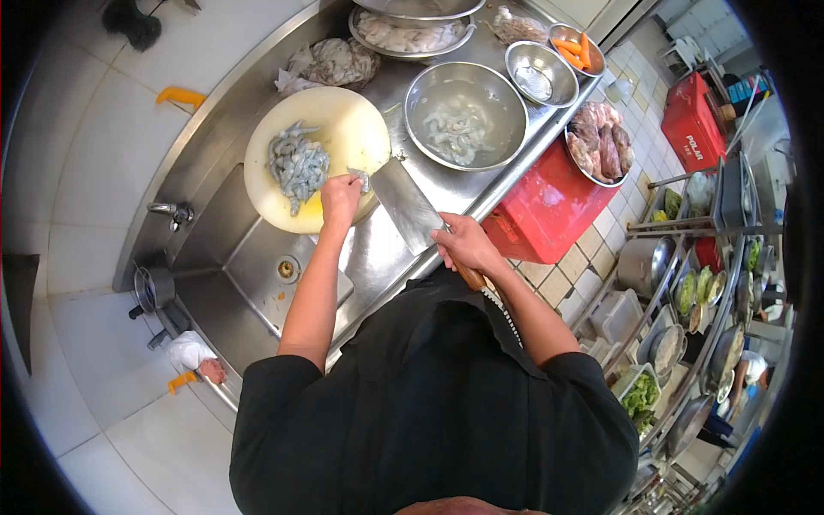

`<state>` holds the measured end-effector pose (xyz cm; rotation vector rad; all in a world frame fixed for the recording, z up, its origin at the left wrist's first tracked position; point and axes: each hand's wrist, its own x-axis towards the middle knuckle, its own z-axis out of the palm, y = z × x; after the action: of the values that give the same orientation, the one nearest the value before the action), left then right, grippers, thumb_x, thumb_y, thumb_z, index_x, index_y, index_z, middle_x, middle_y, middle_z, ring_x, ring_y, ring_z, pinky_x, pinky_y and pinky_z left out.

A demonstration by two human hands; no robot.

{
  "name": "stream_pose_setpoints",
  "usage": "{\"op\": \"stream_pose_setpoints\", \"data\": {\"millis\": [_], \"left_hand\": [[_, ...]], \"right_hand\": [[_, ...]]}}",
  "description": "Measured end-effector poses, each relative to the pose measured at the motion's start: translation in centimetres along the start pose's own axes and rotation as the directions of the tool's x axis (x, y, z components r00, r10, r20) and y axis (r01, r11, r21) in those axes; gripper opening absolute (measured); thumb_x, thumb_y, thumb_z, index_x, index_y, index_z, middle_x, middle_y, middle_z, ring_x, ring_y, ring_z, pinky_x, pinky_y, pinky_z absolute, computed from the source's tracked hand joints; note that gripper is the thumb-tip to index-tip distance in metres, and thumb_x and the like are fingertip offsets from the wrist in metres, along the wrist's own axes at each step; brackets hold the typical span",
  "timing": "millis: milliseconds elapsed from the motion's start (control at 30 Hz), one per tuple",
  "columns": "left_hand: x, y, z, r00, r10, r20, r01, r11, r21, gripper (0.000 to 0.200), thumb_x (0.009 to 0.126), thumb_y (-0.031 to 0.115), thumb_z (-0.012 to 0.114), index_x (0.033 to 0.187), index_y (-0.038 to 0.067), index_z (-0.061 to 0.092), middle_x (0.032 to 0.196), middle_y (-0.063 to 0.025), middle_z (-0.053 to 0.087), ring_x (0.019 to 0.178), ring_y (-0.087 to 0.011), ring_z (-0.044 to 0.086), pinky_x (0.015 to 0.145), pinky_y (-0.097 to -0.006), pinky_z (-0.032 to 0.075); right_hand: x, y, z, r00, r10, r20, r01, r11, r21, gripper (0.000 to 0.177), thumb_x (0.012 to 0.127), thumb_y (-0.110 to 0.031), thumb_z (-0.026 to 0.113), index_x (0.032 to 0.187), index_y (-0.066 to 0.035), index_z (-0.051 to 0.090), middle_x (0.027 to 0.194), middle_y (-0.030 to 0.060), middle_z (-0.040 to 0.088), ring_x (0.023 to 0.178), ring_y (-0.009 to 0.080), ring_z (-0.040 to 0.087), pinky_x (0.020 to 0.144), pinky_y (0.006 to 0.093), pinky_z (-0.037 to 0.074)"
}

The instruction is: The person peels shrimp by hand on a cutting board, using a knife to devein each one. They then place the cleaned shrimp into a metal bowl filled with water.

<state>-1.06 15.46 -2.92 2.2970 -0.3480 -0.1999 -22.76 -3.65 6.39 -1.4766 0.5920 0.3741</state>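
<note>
A round cutting board (365,129) lies over the sink, with a heap of raw shrimp (296,163) on its left part. At the board's lower right edge my left hand (341,199) is closed on a single shrimp (364,180). My right hand (469,244) grips the wooden handle of a cleaver (405,204). Its broad blade points up and left, the tip close to the shrimp in my left hand. A steel bowl (413,142) right of the board holds water and peeled shrimp (459,129).
Behind the board sit a bag of seafood (336,64) and a bowl of pale seafood (412,34). A small steel bowl (541,73) and carrots (584,51) stand near the counter's far right. Beyond the counter edge, a red crate (554,206) bears a bowl of meat (599,144).
</note>
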Motion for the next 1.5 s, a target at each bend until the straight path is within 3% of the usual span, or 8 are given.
{"op": "stream_pose_setpoints", "data": {"millis": [233, 367, 567, 767, 900, 1000, 1233, 1500], "left_hand": [[-0.2, 0.4, -0.6, 0.999, -0.021, 0.026, 0.021, 1.000, 0.003, 0.024, 0.086, 0.019, 0.075, 0.100, 0.001, 0.079, 0.088, -0.0191, 0.076, 0.077, -0.0275, 0.075, 0.075, -0.0345, 0.056], [0.7, -0.2, -0.7, 0.991, -0.066, 0.117, 0.075, 0.994, -0.076, 0.027, 0.084, 0.026, 0.077, 0.100, 0.005, 0.079, 0.092, -0.0178, 0.076, 0.085, -0.0326, 0.073, 0.078, -0.0396, 0.056], [1.3, 2.5, -1.3, 0.934, -0.246, 0.259, 0.185, 0.953, 0.240, 0.027, 0.072, 0.032, 0.076, 0.083, 0.007, 0.074, 0.088, -0.0152, 0.075, 0.085, -0.0330, 0.072, 0.078, -0.0418, 0.056], [1.1, 0.7, -3.6, 0.958, -0.232, 0.170, 0.200, 0.962, 0.187, 0.023, 0.071, 0.029, 0.074, 0.080, 0.008, 0.072, 0.084, -0.0143, 0.074, 0.078, -0.0322, 0.071, 0.071, -0.0409, 0.054], [0.7, 2.4, -3.0, 0.998, 0.007, 0.068, 0.004, 0.989, -0.151, 0.022, 0.078, 0.022, 0.076, 0.089, 0.003, 0.073, 0.078, -0.0108, 0.071, 0.071, -0.0252, 0.066, 0.071, -0.0379, 0.055], [-0.5, 8.1, -3.5, 0.933, 0.321, 0.160, -0.266, 0.919, -0.293, 0.040, 0.084, 0.026, 0.079, 0.114, 0.002, 0.071, 0.108, -0.0171, 0.070, 0.095, -0.0277, 0.066, 0.090, -0.0387, 0.053], [8.9, -0.3, -6.0, 0.963, 0.270, 0.023, -0.238, 0.803, 0.546, 0.030, 0.085, 0.010, 0.064, 0.112, 0.005, 0.074, 0.120, -0.0190, 0.069, 0.114, -0.0380, 0.062, 0.099, -0.0488, 0.051], [11.5, -1.4, -7.0, 0.969, 0.169, 0.180, -0.245, 0.740, 0.626, 0.023, 0.082, 0.011, 0.064, 0.100, 0.010, 0.077, 0.116, -0.0131, 0.071, 0.116, -0.0350, 0.061, 0.099, -0.0480, 0.051]], "right_hand": [[-0.6, -1.6, 0.0, 0.987, -0.090, -0.136, 0.041, 0.945, -0.323, 0.049, 0.095, -0.016, 0.063, 0.142, -0.001, 0.056, 0.062, 0.0085, 0.060, 0.048, 0.0151, 0.059, 0.051, 0.0342, 0.051], [-1.0, -2.5, 0.2, 0.986, -0.090, -0.140, 0.040, 0.945, -0.324, 0.044, 0.095, -0.017, 0.061, 0.136, -0.002, 0.060, 0.062, 0.0103, 0.062, 0.049, 0.0163, 0.060, 0.056, 0.0358, 0.052], [-0.4, -2.2, 0.6, 0.983, -0.106, -0.152, 0.052, 0.944, -0.327, 0.044, 0.096, -0.018, 0.060, 0.137, -0.003, 0.060, 0.062, 0.0090, 0.061, 0.049, 0.0159, 0.059, 0.055, 0.0352, 0.051], [-0.1, -1.0, 0.3, 0.988, -0.068, -0.139, 0.036, 0.975, -0.220, 0.046, 0.095, -0.016, 0.061, 0.139, -0.003, 0.059, 0.062, 0.0061, 0.058, 0.048, 0.0138, 0.056, 0.051, 0.0332, 0.049], [0.2, -0.8, 0.4, 0.989, -0.085, -0.120, 0.057, 0.973, -0.226, 0.045, 0.096, -0.015, 0.060, 0.138, -0.002, 0.059, 0.064, 0.0061, 0.059, 0.048, 0.0135, 0.056, 0.051, 0.0327, 0.050], [0.3, -0.8, 0.5, 0.988, -0.095, -0.124, 0.064, 0.971, -0.231, 0.043, 0.095, -0.015, 0.060, 0.136, -0.001, 0.060, 0.065, 0.0070, 0.060, 0.048, 0.0136, 0.058, 0.051, 0.0328, 0.050], [-1.1, -0.9, 0.8, 0.976, -0.136, -0.168, 0.077, 0.945, -0.317, 0.046, 0.095, -0.017, 0.061, 0.137, 0.002, 0.058, 0.080, 0.0188, 0.070, 0.061, 0.0241, 0.067, 0.066, 0.0400, 0.055], [-0.1, -1.1, 2.9, 0.952, -0.305, -0.019, 0.239, 0.780, -0.579, 0.042, 0.095, -0.021, 0.061, 0.135, -0.008, 0.060, 0.107, 0.0298, 0.069, 0.106, 0.0481, 0.064, 0.094, 0.0529, 0.050]]}}
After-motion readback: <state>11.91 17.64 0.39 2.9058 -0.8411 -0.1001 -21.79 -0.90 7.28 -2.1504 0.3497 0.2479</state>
